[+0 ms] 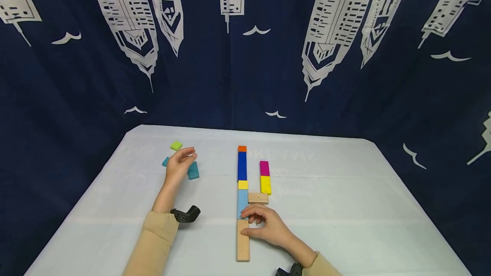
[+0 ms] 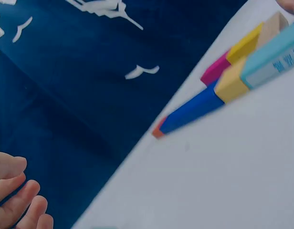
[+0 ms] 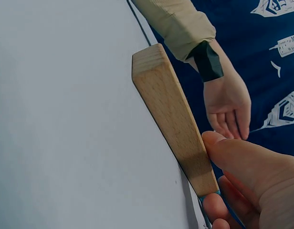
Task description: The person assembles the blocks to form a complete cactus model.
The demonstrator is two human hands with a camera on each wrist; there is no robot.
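Observation:
My right hand (image 1: pixel 270 226) is at the near end of a row of blocks, thumb against a long wooden block (image 1: pixel 243 247) and curled fingertips at its junction with a light blue block (image 1: pixel 242 200). In the right wrist view, the thumb touches the wooden block's side near its far end. Beyond the light blue piece come a pale yellow block (image 1: pixel 243 185), dark blue blocks (image 1: pixel 242 166) and an orange block (image 1: pixel 242 148). My left hand (image 1: pixel 178 165), holding nothing, has loosely bent fingers and partly covers a teal block (image 1: pixel 193 171) in the head view.
A short wooden block (image 1: pixel 258 198) lies crosswise beside the light blue one, near a yellow block (image 1: pixel 265 185) and a magenta block (image 1: pixel 264 168). At far left are a lime green block (image 1: pixel 176 145) and another teal piece (image 1: pixel 165 162). Dark patterned cloth (image 1: pixel 230 76) hangs behind the white table (image 1: pixel 364 208).

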